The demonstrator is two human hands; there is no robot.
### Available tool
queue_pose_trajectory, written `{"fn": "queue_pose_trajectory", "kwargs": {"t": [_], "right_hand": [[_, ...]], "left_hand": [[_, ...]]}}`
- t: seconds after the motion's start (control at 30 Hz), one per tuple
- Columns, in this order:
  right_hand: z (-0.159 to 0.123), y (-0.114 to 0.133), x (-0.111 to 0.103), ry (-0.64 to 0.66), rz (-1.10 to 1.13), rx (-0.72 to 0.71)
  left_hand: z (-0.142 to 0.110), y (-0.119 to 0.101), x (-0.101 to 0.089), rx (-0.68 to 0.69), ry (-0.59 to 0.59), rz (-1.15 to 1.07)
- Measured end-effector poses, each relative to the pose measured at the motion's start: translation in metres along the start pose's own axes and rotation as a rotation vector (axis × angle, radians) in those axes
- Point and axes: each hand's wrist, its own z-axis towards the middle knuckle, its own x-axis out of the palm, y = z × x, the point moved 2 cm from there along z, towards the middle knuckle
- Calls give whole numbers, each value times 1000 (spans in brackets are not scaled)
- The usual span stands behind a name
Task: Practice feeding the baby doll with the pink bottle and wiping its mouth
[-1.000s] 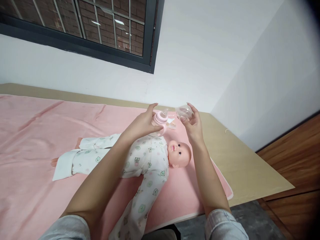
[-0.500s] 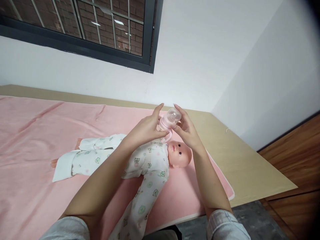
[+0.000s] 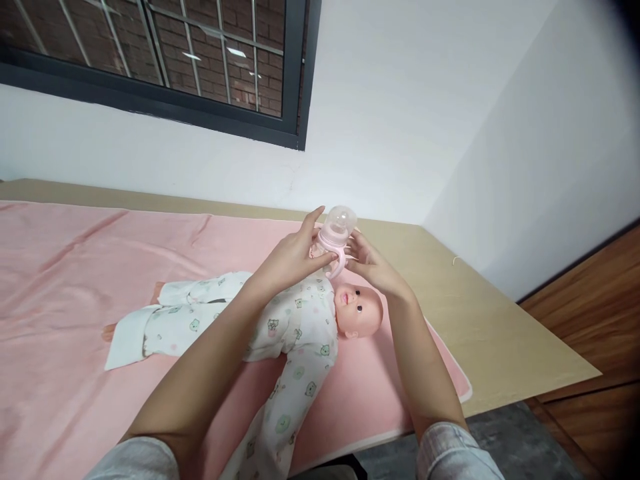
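Both hands are up over the doll's chest with a little pink baby bottle [image 3: 336,239] between them, held in the air just above the doll's head end, clear dome cap [image 3: 341,218] on top and standing pretty much upright. The left hand [image 3: 290,257] has its fingers curled around the bottle's left side, thumb stretched up along it, so it's properly gripping it. The right hand [image 3: 371,261] touches the other side with loosely bent fingertips near the pink handle loop; can't tell how hard it's actually holding. Right under all this is the baby doll [image 3: 295,320] in a white printed onesie, lying on its back on a pink blanket [image 3: 75,267], head toward the right. The left forearm runs across the doll's body and hides part of it. The blanket covers most of a tan tabletop [image 3: 490,320], bare strip showing at the right and along the wall. Dark-framed window [image 3: 200,67] with bars and brick behind it up top, wooden panel [image 3: 590,313] at the far right.
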Motion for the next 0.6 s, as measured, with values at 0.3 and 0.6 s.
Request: {"fn": "queue_pose_trajectory", "kwargs": {"t": [0.3,0.6], "right_hand": [[8,-8,7,-76,3,-55],[17,-41,-32,-367,-74,-90]], "left_hand": [[1,0,11,-13,52,80],[-25,-38,-9,126,17,174]]}}
